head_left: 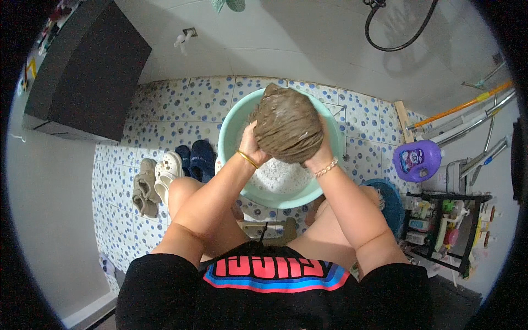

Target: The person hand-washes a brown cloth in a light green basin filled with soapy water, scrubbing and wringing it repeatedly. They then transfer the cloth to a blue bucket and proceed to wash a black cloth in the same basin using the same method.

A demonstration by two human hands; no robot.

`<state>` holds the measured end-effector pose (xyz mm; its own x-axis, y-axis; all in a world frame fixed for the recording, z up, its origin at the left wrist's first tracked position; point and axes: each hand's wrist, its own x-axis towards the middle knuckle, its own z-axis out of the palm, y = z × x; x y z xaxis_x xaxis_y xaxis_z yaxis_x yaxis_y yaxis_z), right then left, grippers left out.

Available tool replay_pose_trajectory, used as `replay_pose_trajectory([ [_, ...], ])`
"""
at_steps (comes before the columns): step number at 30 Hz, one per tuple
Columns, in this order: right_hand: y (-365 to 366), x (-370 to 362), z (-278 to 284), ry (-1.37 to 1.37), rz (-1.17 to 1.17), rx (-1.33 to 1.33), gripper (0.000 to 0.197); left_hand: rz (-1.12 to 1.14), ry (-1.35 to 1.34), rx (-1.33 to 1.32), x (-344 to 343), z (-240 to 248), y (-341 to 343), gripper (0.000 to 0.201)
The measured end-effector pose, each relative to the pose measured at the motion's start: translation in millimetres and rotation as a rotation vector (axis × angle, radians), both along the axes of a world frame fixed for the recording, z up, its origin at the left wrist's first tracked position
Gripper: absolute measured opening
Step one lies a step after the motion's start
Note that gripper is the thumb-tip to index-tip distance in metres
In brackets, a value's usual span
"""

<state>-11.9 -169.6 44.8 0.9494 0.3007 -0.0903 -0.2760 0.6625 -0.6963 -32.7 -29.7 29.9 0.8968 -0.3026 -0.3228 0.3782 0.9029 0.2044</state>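
Observation:
A wet brown cloth [290, 124], bunched into a rounded bundle, is held up between my two hands above a pale green basin [229, 129]. My left hand [254, 146] grips its left side, with part of the fingers hidden behind the cloth. On the opposite side my right hand [320, 157] holds the lower right of the bundle, its fingers mostly covered. White suds [280, 177] float on the water in the basin beneath. I cannot tell what kind of garment or cloth this is.
Clogs [169, 168], dark blue slippers [202, 159] and beige shoes [145, 190] stand to the left on the tiled floor [209, 99]. At the right are a purple detergent jug [419, 160], a blue basket [389, 201], a black rack [448, 197] and leaning poles [462, 110].

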Motion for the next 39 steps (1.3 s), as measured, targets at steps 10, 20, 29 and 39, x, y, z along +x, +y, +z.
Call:
replay_pose_trajectory([
  [10,1.9,37.1,-3.5,0.17,0.312,0.05,0.032,-0.252,0.078,-0.152,11.7,6.2,-3.8,0.042],
  [20,-2.1,42.8,-13.4,0.076,-0.103,-0.08,0.026,-0.238,0.091,0.044,13.5,17.8,-1.6,0.066],
  [29,16.5,11.4,-8.8,-0.813,-0.544,-0.845,0.018,-0.215,0.148,0.103,3.3,27.5,1.5,0.074],
  [39,16.0,-7.7,-7.7,-0.23,-0.357,-0.282,0.021,-0.078,-0.012,0.265,8.0,7.6,-8.7,0.031],
])
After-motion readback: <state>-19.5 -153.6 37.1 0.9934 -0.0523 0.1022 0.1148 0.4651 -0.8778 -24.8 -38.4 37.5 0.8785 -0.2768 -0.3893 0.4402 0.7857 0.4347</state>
